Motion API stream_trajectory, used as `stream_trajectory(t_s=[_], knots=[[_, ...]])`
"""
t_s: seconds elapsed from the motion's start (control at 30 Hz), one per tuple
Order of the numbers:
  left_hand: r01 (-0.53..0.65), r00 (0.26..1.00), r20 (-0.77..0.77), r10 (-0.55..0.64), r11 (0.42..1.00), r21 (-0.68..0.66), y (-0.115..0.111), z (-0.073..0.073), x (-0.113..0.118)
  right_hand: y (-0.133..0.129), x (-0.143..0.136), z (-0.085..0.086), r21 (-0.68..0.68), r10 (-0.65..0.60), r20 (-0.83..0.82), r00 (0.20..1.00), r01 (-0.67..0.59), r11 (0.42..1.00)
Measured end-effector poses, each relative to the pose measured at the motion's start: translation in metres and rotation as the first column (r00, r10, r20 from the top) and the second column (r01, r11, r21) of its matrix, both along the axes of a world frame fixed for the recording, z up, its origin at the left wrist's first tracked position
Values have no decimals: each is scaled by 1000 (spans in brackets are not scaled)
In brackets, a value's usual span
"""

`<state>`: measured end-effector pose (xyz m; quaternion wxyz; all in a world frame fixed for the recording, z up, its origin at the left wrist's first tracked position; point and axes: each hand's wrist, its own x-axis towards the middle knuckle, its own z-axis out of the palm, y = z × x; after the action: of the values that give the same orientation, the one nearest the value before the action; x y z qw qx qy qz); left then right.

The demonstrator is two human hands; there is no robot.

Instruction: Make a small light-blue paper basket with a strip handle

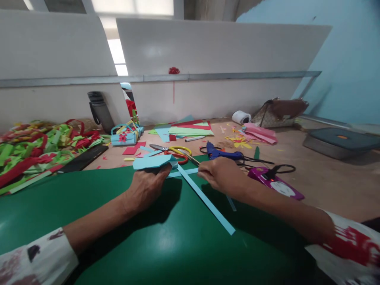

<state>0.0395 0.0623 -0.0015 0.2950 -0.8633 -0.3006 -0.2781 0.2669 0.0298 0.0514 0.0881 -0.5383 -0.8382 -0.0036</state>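
My left hand (150, 184) is closed around a folded light blue paper piece (152, 161), held just above the green table surface (124, 233). My right hand (222, 176) is pinched on a thin stick (194, 160) whose tip points toward the paper piece; its exact kind is unclear. Between the hands a long light blue paper strip (208, 202) slants down to the right. Another light blue strip (187, 172) crosses behind it, and a narrow one (231, 203) lies below my right wrist. Behind my right hand rests a blue glue gun (221, 152).
Scissors with yellow handles (179, 150) and orange handles (181, 158) lie beyond the paper piece. A purple power strip (276, 184) with a plugged cable stands right. Left are a paper-strip heap (56, 142), a phone (84, 158), a bottle (101, 112) and a small blue paper basket (126, 136).
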Motion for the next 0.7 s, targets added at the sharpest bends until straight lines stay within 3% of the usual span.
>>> stream_trajectory(t_s=[0.17,0.3,0.47,0.7], knots=[[-8,1000,0,8,999,-48,2,-3,9,-8,4,-13,-296,-65,-242,968,-10,955],[2,1000,-10,-2,1000,5,2,1,16,2,-3,-28,-431,-155,-359,921,-16,902],[28,999,-35,-27,999,25,8,0,23,12,-16,-37,-446,-174,-413,894,-32,894],[-25,994,-112,19,998,-54,22,-6,37,14,-33,-39,-296,-72,-340,938,-34,954]])
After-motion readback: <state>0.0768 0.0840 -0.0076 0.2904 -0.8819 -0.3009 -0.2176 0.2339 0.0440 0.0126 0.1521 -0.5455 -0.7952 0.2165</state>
